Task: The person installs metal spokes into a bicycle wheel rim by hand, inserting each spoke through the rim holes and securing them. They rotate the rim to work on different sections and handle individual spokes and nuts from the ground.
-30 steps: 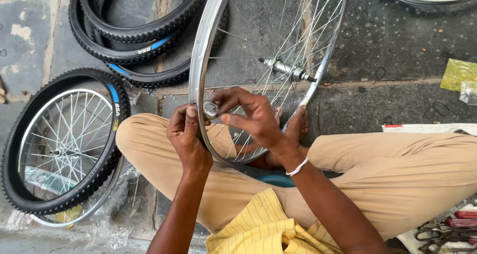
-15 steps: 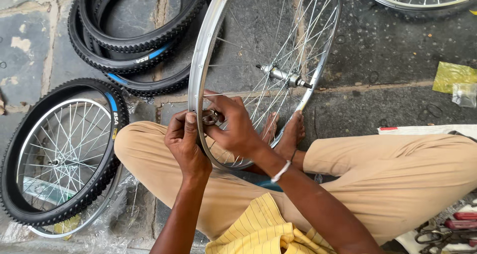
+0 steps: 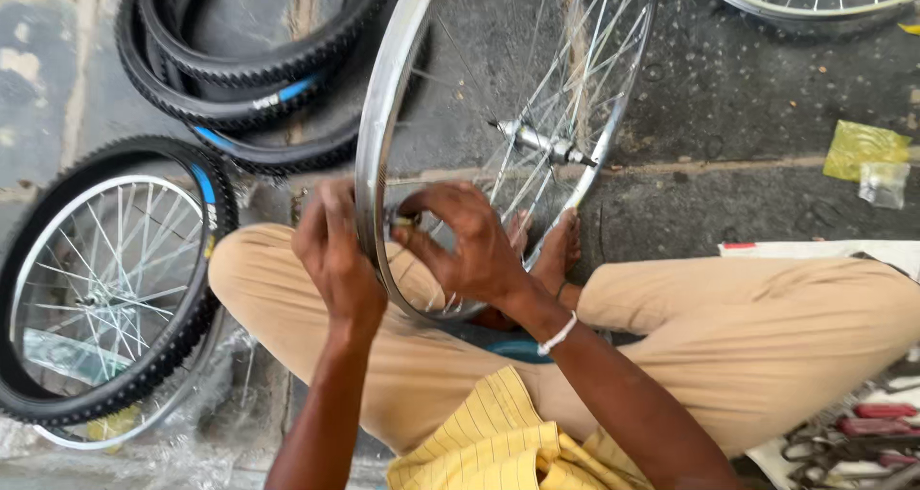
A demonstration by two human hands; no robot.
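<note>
A bare metal wheel rim, shiny and smooth with thin wire spokes running to a steel hub, stands nearly upright between the knees of a person seated cross-legged on the floor, which is dark, rough stone. The left hand wraps the outside of the rim's near edge, fingers curled over the metal in a closed grip on it. The right hand reaches in from the spoke side, wrist bent, thumb and fingertips pinched narrowly on a small brass-coloured piece at the inner face of the rim; what exactly it is cannot be told. A white band circles the right wrist. To the left lies a finished wheel with a knobbly black tyre, and behind it a stack of loose black tyres with blue marks. The trousers are tan cloth, the shirt yellow with fine stripes.
</note>
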